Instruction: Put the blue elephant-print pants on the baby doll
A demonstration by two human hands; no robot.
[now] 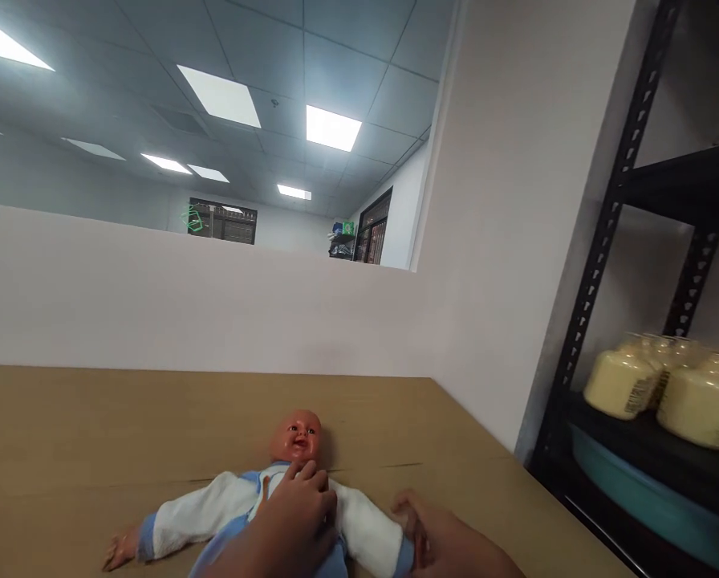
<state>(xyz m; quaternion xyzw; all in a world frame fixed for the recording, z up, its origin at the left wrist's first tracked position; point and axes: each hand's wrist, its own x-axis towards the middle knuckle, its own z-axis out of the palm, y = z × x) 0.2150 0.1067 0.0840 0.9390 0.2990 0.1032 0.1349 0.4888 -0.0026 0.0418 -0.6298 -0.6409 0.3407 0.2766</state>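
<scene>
Pink plastic baby doll in white-and-blue fabric outfit (pixel 239 506) lies face-up on light-brown wood-look table (pixel 95 437). Left hand (pixel 302 510) on its chest, fingers bent, can't tell if gripping cloth. Right hand (pixel 435 534) curled narrow at blue sleeve cuff (pixel 404 556), hold unclear.

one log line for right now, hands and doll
left hand: on chest of baby doll | right hand: at blue sleeve cuff | doll: face up on brown tabletop
</scene>
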